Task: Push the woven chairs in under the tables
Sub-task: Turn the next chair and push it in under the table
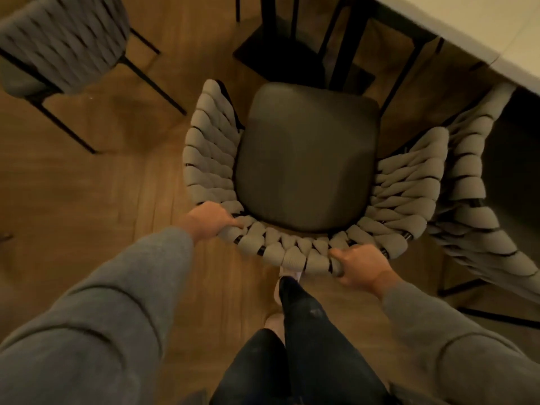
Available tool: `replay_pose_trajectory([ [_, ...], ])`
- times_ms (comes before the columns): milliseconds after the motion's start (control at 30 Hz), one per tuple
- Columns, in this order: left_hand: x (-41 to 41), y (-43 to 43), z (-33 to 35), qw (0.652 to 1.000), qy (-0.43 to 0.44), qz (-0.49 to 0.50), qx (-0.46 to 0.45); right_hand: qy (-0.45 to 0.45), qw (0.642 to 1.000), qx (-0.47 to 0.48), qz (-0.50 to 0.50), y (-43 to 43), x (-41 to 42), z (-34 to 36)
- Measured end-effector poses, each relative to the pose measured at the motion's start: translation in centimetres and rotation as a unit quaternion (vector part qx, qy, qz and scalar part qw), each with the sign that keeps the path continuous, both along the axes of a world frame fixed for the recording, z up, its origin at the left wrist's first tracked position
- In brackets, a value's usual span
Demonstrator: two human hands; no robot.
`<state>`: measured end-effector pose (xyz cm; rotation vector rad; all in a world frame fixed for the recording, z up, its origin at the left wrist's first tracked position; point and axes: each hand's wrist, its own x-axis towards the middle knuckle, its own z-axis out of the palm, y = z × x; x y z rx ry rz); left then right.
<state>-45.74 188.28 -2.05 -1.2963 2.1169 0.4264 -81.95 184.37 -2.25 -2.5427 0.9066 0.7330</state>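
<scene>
- Woven chair dead ahead of both grips, standing on the wooden floor, seat pointing away from the body toward the counter at upper right.
- Not under yet: whole seat out in the open, front edge close to the black pedestal base, short of the counter's edge.
- Push axis from back rim to seat front, i.e. up-frame. Counter edge diagonal across that line, so probably a slight turn to the right needed while going in.
- Left grip: clamped on the back rim left of centre, fingers curled over the woven top, arm stretched well forward.
- Right grip: wrapped round the back rim right of centre, fingers over the strands, held closer to the body.
- Roughly even spacing either side of the chair's centre line, with the right grip on the counter side. Likely more shove from the left to swing the front in.
- Second woven chair just beside on the right, partly under the counter. Armrests very close, touching or not: cannot tell. Snag risk there.
- Third chair upper left, well apart, blurred.
- Own leg right behind the back rim.
</scene>
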Motion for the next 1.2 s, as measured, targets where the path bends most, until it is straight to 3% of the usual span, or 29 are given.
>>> replay_pose_trajectory([
  [267,1.6,-11.0,-0.1,0.999,-0.016,-0.049,-0.004,0.001,0.999,-0.017,-0.048,-7.1,1.9,0.3],
  [567,4.0,-17.6,-0.3,0.996,0.000,-0.088,0.022,-0.026,0.995,-0.027,-0.090,-11.7,3.4,-0.6],
  [767,4.8,-21.7,1.3,0.984,-0.019,-0.176,0.020,-0.039,0.991,-0.035,-0.126,-12.7,4.1,-1.1],
  [1200,10.1,-32.6,2.0,0.971,-0.074,-0.227,0.024,-0.032,0.982,-0.055,-0.180,-18.6,11.4,-0.6],
])
